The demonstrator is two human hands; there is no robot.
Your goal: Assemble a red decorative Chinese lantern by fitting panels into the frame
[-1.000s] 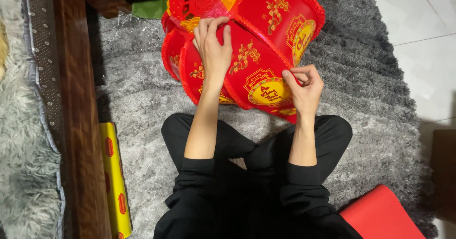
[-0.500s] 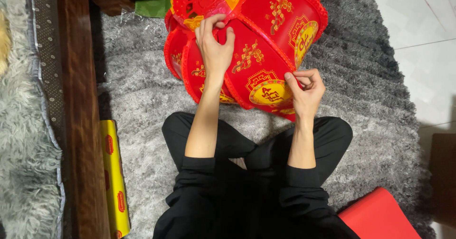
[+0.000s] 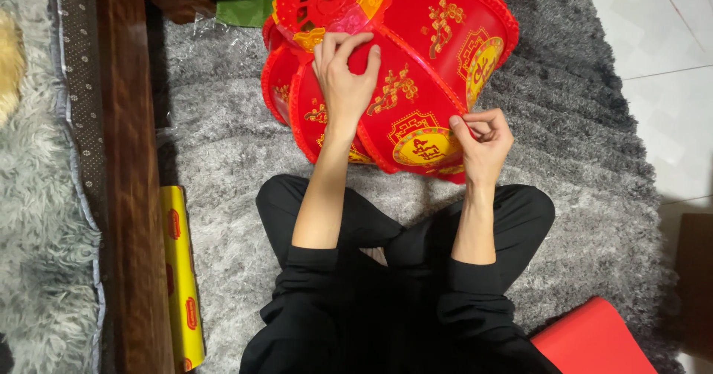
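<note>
Below, as I look down through the head camera, a red lantern [image 3: 416, 54] with gold ornaments sits on a grey shag rug [image 3: 223, 144], just ahead of my crossed legs in black trousers [image 3: 386, 300]. My left hand [image 3: 343, 84] lies flat on the lantern's upper face, fingers spread wide and curled over a raised red rib, palm pressed to the panel; it holds nothing loose. My right hand [image 3: 483, 140] is at the lantern's lower right edge, thumb and fingers drawn narrow in a pinch on the rim beside a round gold medallion [image 3: 425, 147]; I cannot tell whether a tab or only the edge itself sits between the fingertips. The lantern is tilted, its open top fretwork toward the upper left of the view, its lower end touching the rug near my knees. To the left of the rug runs a dark wooden beam [image 3: 130, 196], and beyond it a paler fluffy rug [image 3: 41, 218]. Just beside the beam, on the grey rug, lies a long yellow box [image 3: 182, 277] with red oval marks. A red flat sheet [image 3: 594, 340] shows at the lower right corner, near my right knee. White floor tiles [image 3: 661, 54] lie to the right of the rug, and a scrap of green [image 3: 245, 8] shows at the top, behind the lantern.
</note>
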